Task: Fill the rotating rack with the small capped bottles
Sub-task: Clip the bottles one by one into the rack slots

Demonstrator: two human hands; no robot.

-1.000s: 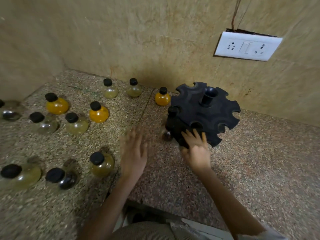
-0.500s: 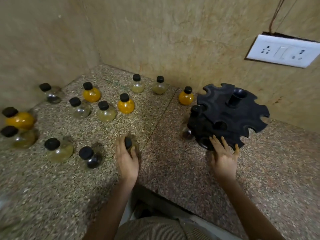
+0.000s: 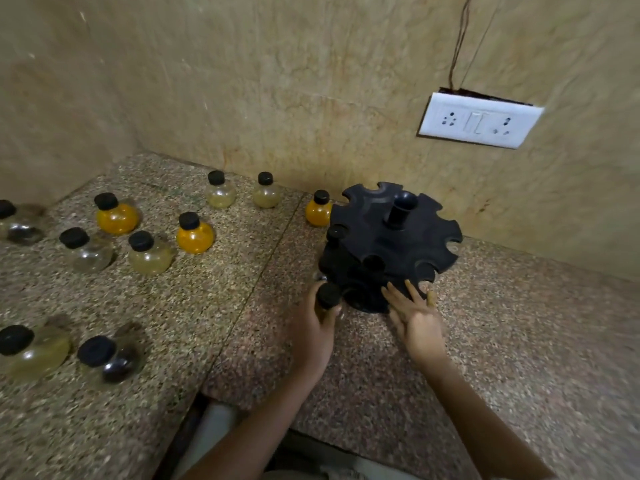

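Observation:
A black rotating rack (image 3: 391, 244) with notched slots stands on the stone counter near the back wall. Black caps sit in two of its slots on the near left side. My left hand (image 3: 313, 327) is shut on a small bottle with a black cap (image 3: 328, 295), held right at the rack's near left edge. My right hand (image 3: 417, 322) is open, fingers spread, its fingertips against the rack's lower front. Several round bottles with black caps stand loose on the counter to the left, among them an orange one (image 3: 194, 235) and a pale one (image 3: 149, 255).
An orange bottle (image 3: 318, 210) stands just behind the rack's left side. Two pale bottles (image 3: 220, 192) stand by the back wall. A white switch plate (image 3: 479, 120) is on the wall above the rack. The counter's front edge (image 3: 242, 407) has a gap below my arms.
My left hand has picked a bottle off the counter and carried it right, up to the rack. My right hand stays at the rack's front. The camera shifted left.

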